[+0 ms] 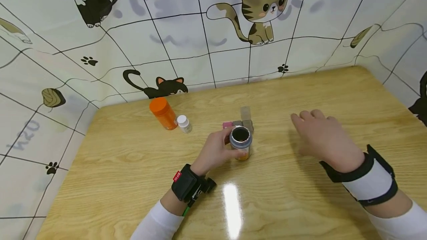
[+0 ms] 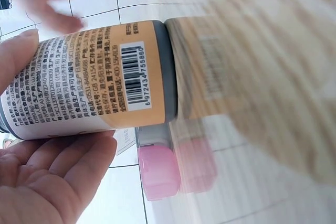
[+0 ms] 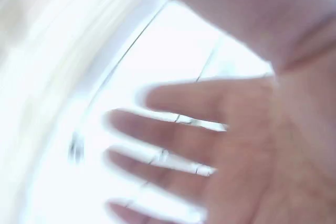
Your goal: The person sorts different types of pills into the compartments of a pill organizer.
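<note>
My left hand [image 1: 217, 148] grips an upright bottle [image 1: 241, 139] with a grey rim, its mouth uncapped and dark inside. Silvery foil scraps appear to ring that mouth. In the left wrist view the bottle [image 2: 79, 82] shows an orange and white label with small print and a barcode, between thumb and fingers. Just behind it sits a small pill box [image 1: 247, 124] with pink and grey compartments and one raised lid; the bottle partly hides it. My right hand [image 1: 321, 138] is in the air to the right, holding nothing. Its fingers [image 3: 184, 140] are spread in the right wrist view.
An orange bottle with an orange lid [image 1: 163, 113] stands at the back left of the wooden table [image 1: 133, 188]. Beside it is a small white bottle [image 1: 184, 124]. A cat-printed sheet [image 1: 220, 29] rises behind the table and on both sides.
</note>
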